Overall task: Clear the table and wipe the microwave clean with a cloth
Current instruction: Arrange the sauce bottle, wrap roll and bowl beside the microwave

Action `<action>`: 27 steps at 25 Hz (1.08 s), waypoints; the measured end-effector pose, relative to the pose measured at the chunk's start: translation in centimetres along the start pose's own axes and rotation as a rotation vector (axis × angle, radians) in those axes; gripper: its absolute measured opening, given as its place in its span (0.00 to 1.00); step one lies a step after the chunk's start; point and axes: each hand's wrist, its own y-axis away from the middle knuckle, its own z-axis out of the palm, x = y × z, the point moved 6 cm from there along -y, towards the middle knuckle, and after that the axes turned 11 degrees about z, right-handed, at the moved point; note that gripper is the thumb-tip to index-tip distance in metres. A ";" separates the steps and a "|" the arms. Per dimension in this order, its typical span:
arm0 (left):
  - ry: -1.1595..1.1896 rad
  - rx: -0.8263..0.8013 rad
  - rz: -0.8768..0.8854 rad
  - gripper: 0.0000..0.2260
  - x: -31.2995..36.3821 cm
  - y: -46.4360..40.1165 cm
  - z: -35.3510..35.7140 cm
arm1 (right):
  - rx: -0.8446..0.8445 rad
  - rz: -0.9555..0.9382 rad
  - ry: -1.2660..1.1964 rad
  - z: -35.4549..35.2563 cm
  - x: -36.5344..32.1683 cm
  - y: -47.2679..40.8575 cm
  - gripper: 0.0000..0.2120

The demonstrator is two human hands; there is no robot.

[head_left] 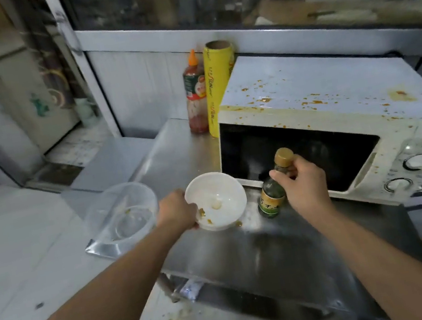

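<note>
Steel table [248, 249] is mid-clearing: left hand [176, 211] grips the bowl [215, 201], right hand [303, 186] grips the bottle [272, 197]; spattered microwave [320, 101] at two o'clock; next, likely lift both away

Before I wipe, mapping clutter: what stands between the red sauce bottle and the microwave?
Head view: a yellow roll of cling film, upright, between sauce bottle and microwave.

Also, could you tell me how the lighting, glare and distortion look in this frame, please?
Head view: dim overall; soft glare on the steel table and the microwave top; wide-angle bending curves the window frame and stretches both forearms; the glass above is murky with reflections.
</note>
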 end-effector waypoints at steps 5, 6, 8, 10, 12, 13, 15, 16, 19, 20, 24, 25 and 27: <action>0.074 0.175 -0.081 0.07 -4.1 1.7 -8.1 | -0.070 -0.102 -0.014 3.9 -6.0 1.7 0.07; 0.080 0.208 -0.102 0.08 -5.3 1.8 -9.7 | -0.075 -0.116 -0.013 4.8 -7.0 2.0 0.07; 0.092 0.242 -0.145 0.09 -7.7 1.7 -12.4 | -0.089 -0.135 -0.011 6.7 -8.8 2.7 0.08; 0.072 0.243 -0.167 0.11 -9.8 1.1 -14.2 | -0.092 -0.137 -0.004 8.4 -10.0 3.1 0.09; 0.018 0.215 -0.149 0.12 -11.8 0.0 -15.8 | -0.083 -0.116 0.006 10.3 -11.1 3.6 0.09; -0.006 0.188 -0.139 0.12 -12.7 -0.7 -16.3 | -0.071 -0.095 0.014 11.3 -11.5 3.9 0.09; -0.044 0.118 -0.111 0.14 -14.6 -2.6 -16.8 | -0.031 -0.054 0.031 13.1 -12.1 4.4 0.10; -0.059 0.081 -0.090 0.16 -15.4 -3.6 -16.8 | -0.009 -0.031 0.037 13.9 -12.4 4.8 0.10; -0.112 -0.011 -0.011 0.17 -17.0 -5.9 -16.1 | 0.038 0.036 0.042 15.3 -12.6 5.7 0.08; -0.128 -0.039 0.019 0.16 -17.4 -6.5 -15.8 | 0.059 0.060 0.055 15.6 -12.7 6.1 0.08; -0.221 -0.126 0.120 0.16 -18.1 -8.4 -14.5 | 0.121 0.117 0.089 16.2 -12.8 7.3 0.08; -0.248 -0.142 0.130 0.17 -18.3 -8.6 -14.1 | 0.130 0.127 0.090 16.3 -12.8 7.4 0.08; -0.273 -0.162 0.136 0.18 -18.5 -9.0 -13.4 | 0.142 0.146 0.097 16.4 -12.7 7.6 0.08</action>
